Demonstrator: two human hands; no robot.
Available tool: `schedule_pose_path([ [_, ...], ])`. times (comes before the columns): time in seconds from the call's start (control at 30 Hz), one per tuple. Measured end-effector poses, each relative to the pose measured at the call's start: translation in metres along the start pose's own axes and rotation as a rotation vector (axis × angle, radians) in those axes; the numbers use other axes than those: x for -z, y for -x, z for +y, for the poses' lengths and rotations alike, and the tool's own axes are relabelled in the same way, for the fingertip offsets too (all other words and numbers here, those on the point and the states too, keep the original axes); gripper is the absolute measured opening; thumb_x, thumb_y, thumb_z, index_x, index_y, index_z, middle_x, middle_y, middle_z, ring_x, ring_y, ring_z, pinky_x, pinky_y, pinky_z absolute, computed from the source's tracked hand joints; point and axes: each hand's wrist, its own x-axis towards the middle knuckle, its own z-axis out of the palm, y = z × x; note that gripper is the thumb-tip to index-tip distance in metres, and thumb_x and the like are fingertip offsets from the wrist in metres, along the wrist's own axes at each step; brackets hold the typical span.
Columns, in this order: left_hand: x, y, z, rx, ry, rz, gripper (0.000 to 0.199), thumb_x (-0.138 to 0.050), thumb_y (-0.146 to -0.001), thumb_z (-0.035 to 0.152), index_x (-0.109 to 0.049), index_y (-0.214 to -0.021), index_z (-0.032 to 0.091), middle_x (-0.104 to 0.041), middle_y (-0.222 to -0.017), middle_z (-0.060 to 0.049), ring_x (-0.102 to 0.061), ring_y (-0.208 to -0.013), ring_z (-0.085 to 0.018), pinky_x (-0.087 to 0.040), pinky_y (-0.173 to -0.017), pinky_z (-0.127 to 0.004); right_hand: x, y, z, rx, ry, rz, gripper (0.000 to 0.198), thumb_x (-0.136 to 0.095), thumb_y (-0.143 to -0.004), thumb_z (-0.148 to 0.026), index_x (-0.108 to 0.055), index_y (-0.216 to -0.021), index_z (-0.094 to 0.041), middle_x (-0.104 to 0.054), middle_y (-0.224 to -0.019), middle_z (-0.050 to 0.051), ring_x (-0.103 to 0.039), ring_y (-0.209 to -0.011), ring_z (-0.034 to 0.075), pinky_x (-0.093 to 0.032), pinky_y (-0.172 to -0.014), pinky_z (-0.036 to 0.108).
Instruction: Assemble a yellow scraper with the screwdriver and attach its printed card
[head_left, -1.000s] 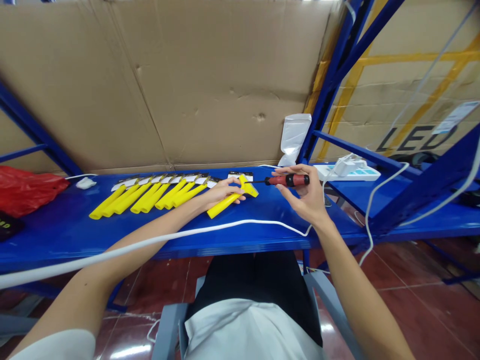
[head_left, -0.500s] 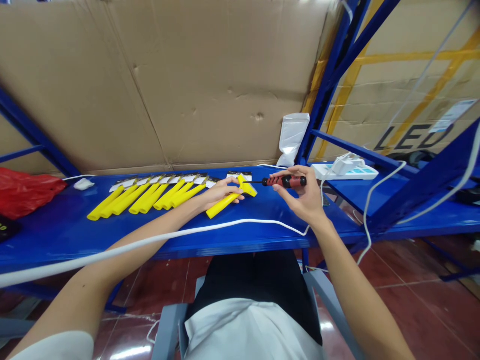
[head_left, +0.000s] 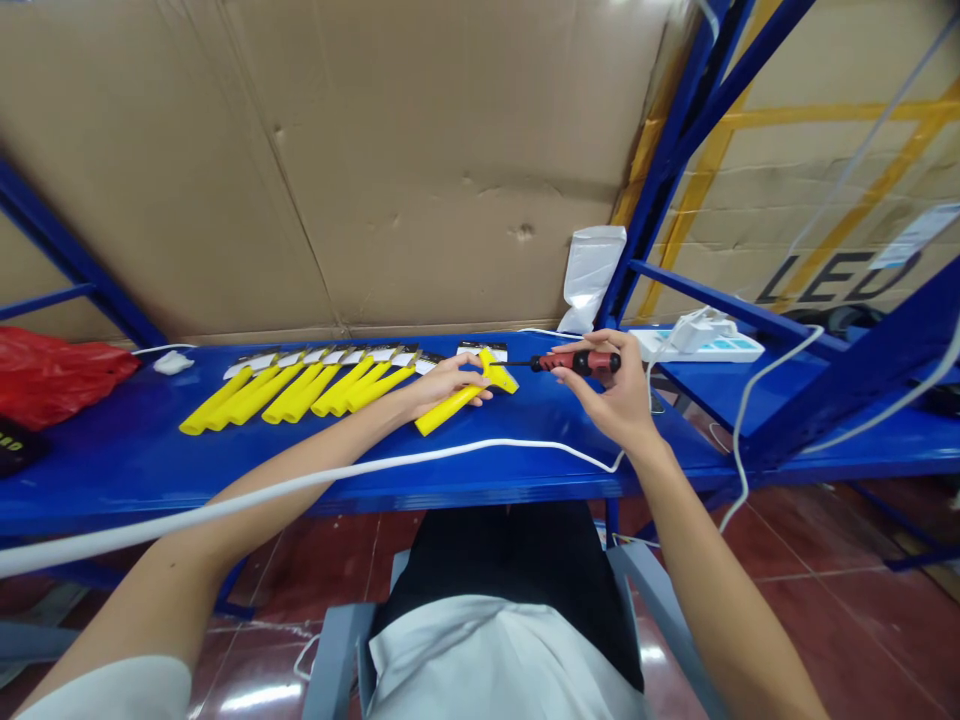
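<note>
My left hand (head_left: pixel 446 380) is closed around a yellow scraper (head_left: pixel 448 410), whose handle slants down to the left and whose wider head points right. My right hand (head_left: pixel 621 400) grips the red and black handle of a screwdriver (head_left: pixel 556 362). The screwdriver lies nearly level, and its thin shaft reaches left to the scraper's head. Whether the tip sits in a screw is too small to tell. Left of my hands, several more yellow scrapers (head_left: pixel 289 400) lie side by side, their far ends on black and white cards or packaging.
A white cable (head_left: pixel 420 452) crosses in front of the blue table (head_left: pixel 150 460). At the left are a red plastic bag (head_left: pixel 60 370) and a crumpled white piece (head_left: pixel 173 362). A power strip (head_left: pixel 739 346) lies right, beside a blue post. Cardboard (head_left: pixel 420 160) stands behind.
The view has shifted slightly. Both hands keep their hold on the scraper and the screwdriver, and the screwdriver handle looks slightly turned.
</note>
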Motion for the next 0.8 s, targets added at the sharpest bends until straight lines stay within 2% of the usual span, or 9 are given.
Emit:
schedule_pose_path([
  [0.07,-0.0004,-0.0001,0.0001,0.005,-0.004,-0.010,0.041,-0.090,-0.087,0.007,-0.058,-0.108,0.021,-0.086,-0.101,-0.011,-0.085,-0.080,-0.020,-0.065,-0.067,-0.025,0.0001,-0.0001,-0.0007,0.004,-0.010,0.003,0.052,-0.090,-0.099,-0.040,-0.052,-0.134,-0.033,-0.083,-0.121,0.006,-0.084,-0.116,0.031,-0.069,-0.107,0.057],
  [0.23,-0.0020,-0.0004,-0.0014,-0.012,-0.015,0.028,0.039,-0.089,-0.089,0.009,-0.059,-0.110,0.021,-0.086,-0.097,-0.009,-0.084,-0.078,-0.020,-0.065,-0.067,-0.024,-0.0023,0.0011,-0.0056,-0.018,-0.157,-0.072,0.051,-0.085,-0.103,-0.041,-0.050,-0.139,-0.034,-0.073,-0.151,0.011,-0.078,-0.137,0.031,-0.066,-0.117,0.056],
  [0.43,-0.0027,0.0006,0.0007,0.005,-0.021,0.020,0.037,-0.086,-0.089,0.005,-0.058,-0.108,0.021,-0.087,-0.102,-0.011,-0.085,-0.079,-0.019,-0.065,-0.067,-0.024,-0.0005,0.0009,0.0008,-0.046,-0.020,-0.011,0.052,-0.091,-0.098,-0.042,-0.054,-0.133,-0.033,-0.084,-0.124,0.008,-0.084,-0.116,0.031,-0.072,-0.099,0.054],
  [0.53,-0.0029,0.0002,-0.0002,-0.004,-0.024,0.016,0.039,-0.088,-0.088,0.007,-0.059,-0.108,0.021,-0.086,-0.099,-0.010,-0.084,-0.077,-0.019,-0.065,-0.066,-0.024,0.0000,0.0004,0.0001,-0.032,-0.014,0.002,0.050,-0.090,-0.100,-0.041,-0.053,-0.132,-0.034,-0.083,-0.122,0.007,-0.083,-0.118,0.031,-0.071,-0.101,0.056],
  [0.63,-0.0021,-0.0009,-0.0017,-0.009,-0.014,0.029,0.038,-0.088,-0.089,0.007,-0.059,-0.109,0.021,-0.085,-0.096,-0.009,-0.084,-0.076,-0.019,-0.064,-0.065,-0.024,-0.0012,0.0004,-0.0040,-0.009,-0.080,-0.040,0.049,-0.086,-0.102,-0.038,-0.052,-0.137,-0.035,-0.078,-0.137,0.008,-0.080,-0.131,0.031,-0.068,-0.112,0.057],
  [0.7,-0.0009,-0.0017,-0.0022,-0.007,-0.009,0.031,0.038,-0.086,-0.089,0.006,-0.058,-0.110,0.021,-0.086,-0.097,-0.010,-0.084,-0.076,-0.019,-0.064,-0.065,-0.024,-0.0021,0.0005,-0.0054,-0.016,-0.120,-0.060,0.048,-0.085,-0.103,-0.039,-0.052,-0.138,-0.035,-0.076,-0.143,0.009,-0.079,-0.134,0.031,-0.069,-0.111,0.056],
  [0.8,0.0007,-0.0024,-0.0027,-0.013,0.000,0.012,0.038,-0.087,-0.089,0.006,-0.058,-0.109,0.021,-0.087,-0.102,-0.013,-0.085,-0.080,-0.020,-0.065,-0.067,-0.025,-0.0019,0.0004,-0.0031,-0.048,-0.079,-0.055,0.049,-0.087,-0.101,-0.043,-0.052,-0.134,-0.034,-0.082,-0.131,0.009,-0.082,-0.125,0.033,-0.071,-0.104,0.058],
])
